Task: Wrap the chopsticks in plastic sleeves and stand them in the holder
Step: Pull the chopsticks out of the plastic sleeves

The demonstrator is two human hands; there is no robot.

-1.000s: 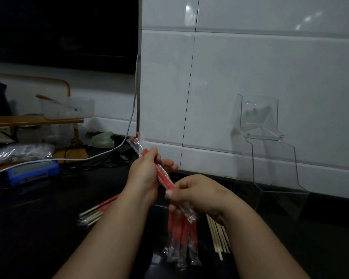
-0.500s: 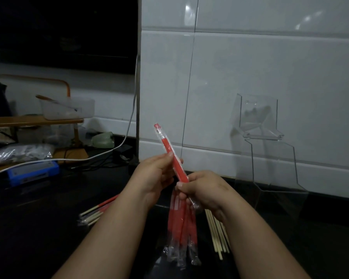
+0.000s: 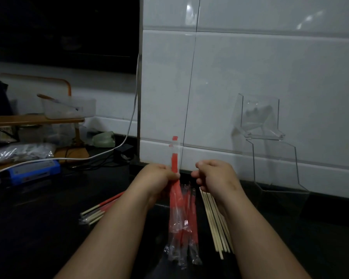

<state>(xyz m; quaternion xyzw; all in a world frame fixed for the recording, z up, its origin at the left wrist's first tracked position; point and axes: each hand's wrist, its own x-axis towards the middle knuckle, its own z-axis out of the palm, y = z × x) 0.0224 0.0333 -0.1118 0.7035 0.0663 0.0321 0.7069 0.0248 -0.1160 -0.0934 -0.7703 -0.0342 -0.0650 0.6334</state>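
My left hand (image 3: 159, 177) grips a red and clear plastic sleeve (image 3: 174, 158) and holds it upright over the dark counter. My right hand (image 3: 217, 177) is a short way to the right of the sleeve, fingers curled, with nothing visible in it. Below my hands a pile of empty red sleeves (image 3: 189, 228) lies on the counter. Several bare wooden chopsticks (image 3: 216, 222) lie right of the pile. A few chopsticks with red ends (image 3: 101, 209), in clear wrap, lie to the left. The clear acrylic holder (image 3: 270, 158) stands against the tiled wall at the right; I see nothing in it.
A blue box (image 3: 34, 170) and a white cable (image 3: 113, 150) lie at the back left. Behind them stands a wooden shelf (image 3: 34, 118) with a plastic container (image 3: 69, 109). A clear bag (image 3: 18, 152) lies under the shelf. White tiles close off the back.
The sleeve has swung from tilted left to upright. My right hand has let go of its lower end and moved to the right. My left hand now holds it alone.
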